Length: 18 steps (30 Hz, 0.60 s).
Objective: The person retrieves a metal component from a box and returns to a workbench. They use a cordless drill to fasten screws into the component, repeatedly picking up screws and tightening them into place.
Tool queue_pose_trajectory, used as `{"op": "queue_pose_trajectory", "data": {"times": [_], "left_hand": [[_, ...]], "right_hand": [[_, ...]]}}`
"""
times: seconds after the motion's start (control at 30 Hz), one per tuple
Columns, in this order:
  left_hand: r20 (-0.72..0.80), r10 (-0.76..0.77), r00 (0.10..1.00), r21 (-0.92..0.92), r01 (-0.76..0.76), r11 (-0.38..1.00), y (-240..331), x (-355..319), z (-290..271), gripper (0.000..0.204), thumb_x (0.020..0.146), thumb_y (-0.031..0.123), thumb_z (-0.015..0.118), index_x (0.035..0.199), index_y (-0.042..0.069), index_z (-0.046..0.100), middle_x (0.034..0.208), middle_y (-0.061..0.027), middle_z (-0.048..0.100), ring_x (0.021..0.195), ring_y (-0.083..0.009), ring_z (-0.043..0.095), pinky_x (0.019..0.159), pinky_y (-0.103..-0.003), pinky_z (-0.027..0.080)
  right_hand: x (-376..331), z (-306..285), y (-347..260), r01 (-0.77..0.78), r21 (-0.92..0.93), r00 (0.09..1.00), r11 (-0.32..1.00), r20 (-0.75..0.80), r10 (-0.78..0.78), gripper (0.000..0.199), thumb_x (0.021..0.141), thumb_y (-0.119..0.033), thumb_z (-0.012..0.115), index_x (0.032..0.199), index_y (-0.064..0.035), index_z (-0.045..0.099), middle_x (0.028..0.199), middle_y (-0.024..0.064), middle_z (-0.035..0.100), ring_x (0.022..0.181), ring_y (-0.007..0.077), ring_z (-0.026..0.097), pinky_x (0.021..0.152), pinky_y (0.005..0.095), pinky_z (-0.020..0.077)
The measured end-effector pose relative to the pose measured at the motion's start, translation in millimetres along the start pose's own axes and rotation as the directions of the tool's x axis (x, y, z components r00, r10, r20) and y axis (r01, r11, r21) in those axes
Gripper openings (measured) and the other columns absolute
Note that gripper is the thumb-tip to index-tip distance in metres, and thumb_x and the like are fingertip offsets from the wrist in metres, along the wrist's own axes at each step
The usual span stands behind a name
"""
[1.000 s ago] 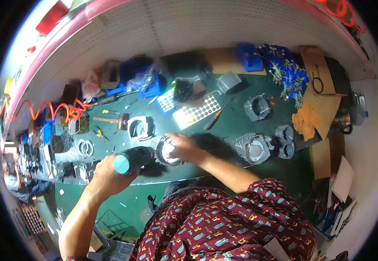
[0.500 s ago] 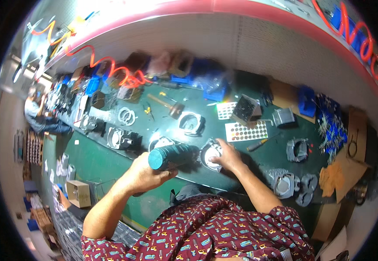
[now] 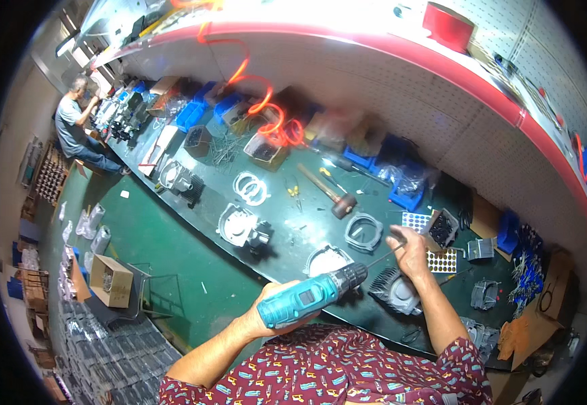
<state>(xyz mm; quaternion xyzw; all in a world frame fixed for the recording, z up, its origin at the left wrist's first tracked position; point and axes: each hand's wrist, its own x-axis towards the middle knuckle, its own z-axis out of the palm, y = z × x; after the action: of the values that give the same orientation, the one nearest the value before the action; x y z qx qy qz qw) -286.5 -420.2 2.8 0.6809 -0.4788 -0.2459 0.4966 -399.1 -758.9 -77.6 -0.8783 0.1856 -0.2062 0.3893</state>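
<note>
My left hand [image 3: 264, 312] is wrapped round the handle of a teal cordless drill [image 3: 300, 301]. From its black chuck a long thin driver bit [image 3: 381, 258] points up and to the right. At the far end of that bit, my right hand [image 3: 411, 253] has its fingers pinched together; whether a small screw is between them is hidden. Just below the right hand lies a finned grey metal housing [image 3: 399, 291]. A round-mouthed metal casting [image 3: 327, 260] stands behind the drill, partly covered by it. Farther back is a grey ring-shaped casting [image 3: 363, 233].
Beside the right hand stand an open box of dark small parts [image 3: 443, 228] and a card of round stickers [image 3: 442, 261]. A mallet [image 3: 340, 202], pliers [image 3: 295, 192] and white rings [image 3: 250, 188] lie farther back. More housings [image 3: 239, 226] line the left; a co-worker [image 3: 81, 128] sits far left.
My right hand has left the housing and moved to the tip of the bit. The drill now lies sideways, its bit toward the right. The view has turned.
</note>
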Motion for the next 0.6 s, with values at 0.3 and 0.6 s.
{"op": "queue_pose_trajectory", "data": {"times": [0.3, 0.6], "left_hand": [[-0.209, 0.087, 0.974, 0.048, -0.079, 0.996, -94.1, -57.1, -166.3, 0.026, 0.074, 0.006, 0.082, 0.095, 0.001, 0.068, 0.086, -0.0111, 0.068, 0.073, -0.0262, 0.07, 0.066, -0.033, 0.055], [-0.289, -0.404, 0.868, 0.028, 0.429, 0.903, -143.8, -138.1, -236.8, 0.027, 0.073, 0.016, 0.081, 0.097, 0.009, 0.07, 0.088, -0.0082, 0.071, 0.071, -0.0264, 0.069, 0.065, -0.039, 0.056]], "right_hand": [[194.8, 256.6, -62.3, 0.363, -0.086, 0.912, 0.928, 0.238, -0.334, 0.017, 0.086, -0.01, 0.064, 0.098, -0.002, 0.072, 0.099, 0.0211, 0.071, 0.091, 0.0415, 0.067, 0.085, 0.0465, 0.054], [308.9, 384.7, 32.9, -0.224, -0.509, 0.932, 0.831, 0.138, 0.335, 0.018, 0.086, -0.011, 0.061, 0.096, -0.0022, 0.072, 0.103, 0.0251, 0.069, 0.1, 0.0436, 0.067, 0.087, 0.0496, 0.0549]]}}
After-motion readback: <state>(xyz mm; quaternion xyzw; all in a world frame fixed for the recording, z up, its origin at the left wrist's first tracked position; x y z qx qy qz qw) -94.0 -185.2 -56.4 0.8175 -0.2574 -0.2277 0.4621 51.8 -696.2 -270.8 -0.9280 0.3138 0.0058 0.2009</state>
